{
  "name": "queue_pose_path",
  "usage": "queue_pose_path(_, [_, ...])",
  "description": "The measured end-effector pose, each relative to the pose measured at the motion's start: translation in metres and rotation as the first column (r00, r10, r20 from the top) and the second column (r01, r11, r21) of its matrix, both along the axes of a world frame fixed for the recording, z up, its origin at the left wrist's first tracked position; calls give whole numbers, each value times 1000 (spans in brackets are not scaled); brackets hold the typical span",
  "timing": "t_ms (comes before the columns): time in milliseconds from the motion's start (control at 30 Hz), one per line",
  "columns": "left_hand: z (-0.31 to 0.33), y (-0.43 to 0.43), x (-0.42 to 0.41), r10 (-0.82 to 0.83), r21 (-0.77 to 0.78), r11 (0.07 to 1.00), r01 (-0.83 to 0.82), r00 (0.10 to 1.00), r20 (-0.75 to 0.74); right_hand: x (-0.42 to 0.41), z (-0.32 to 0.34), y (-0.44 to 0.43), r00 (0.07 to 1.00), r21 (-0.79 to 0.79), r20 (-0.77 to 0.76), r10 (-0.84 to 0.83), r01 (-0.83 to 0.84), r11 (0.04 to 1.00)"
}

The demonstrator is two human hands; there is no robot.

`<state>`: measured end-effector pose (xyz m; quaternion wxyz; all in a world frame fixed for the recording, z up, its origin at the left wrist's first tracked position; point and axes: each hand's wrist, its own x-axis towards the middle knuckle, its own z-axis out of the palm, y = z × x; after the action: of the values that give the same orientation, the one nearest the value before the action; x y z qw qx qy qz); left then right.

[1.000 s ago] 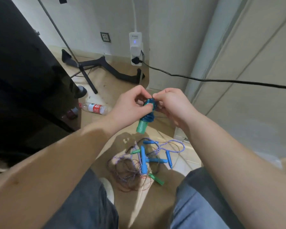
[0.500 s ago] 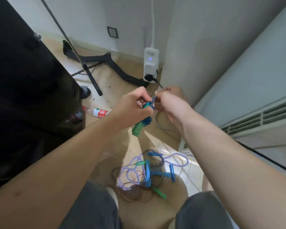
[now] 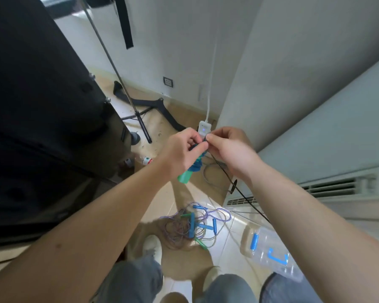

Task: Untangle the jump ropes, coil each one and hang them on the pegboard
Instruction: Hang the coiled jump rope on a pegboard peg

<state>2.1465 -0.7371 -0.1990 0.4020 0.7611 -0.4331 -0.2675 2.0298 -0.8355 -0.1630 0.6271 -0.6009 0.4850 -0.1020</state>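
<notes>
I hold a coiled jump rope [image 3: 194,167] with blue cord wound round its green handles at chest height. My left hand [image 3: 184,152] grips the bundle near its top. My right hand [image 3: 229,148] pinches the cord end at the top of the bundle, fingertips meeting those of the left. On the floor below lies a tangle of jump ropes [image 3: 194,226] with blue and green handles and purple-white and brown cords. No pegboard is in view.
A clear plastic box [image 3: 269,250] with blue clips lies on the floor at right. A power strip [image 3: 204,127] and black cable [image 3: 245,197] run by the wall. A tripod stand [image 3: 140,119], a plastic bottle [image 3: 143,160] and dark furniture [image 3: 42,119] are at left.
My view has tilted and risen, so the hands and bundle sit higher against the wall corner. Both hands stay on the coiled rope, fingers still working at its top.
</notes>
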Motion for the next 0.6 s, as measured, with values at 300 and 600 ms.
queue_pose_path(300, [155,7,-36,24,-43,999,-17,986,167,-38,149,2,999,-243,-4,52,-51,969])
queue_pose_path(600, [245,20,-86,118,-43,993,-114,989,86,-62,235,3,996,-398,89,-30,63,915])
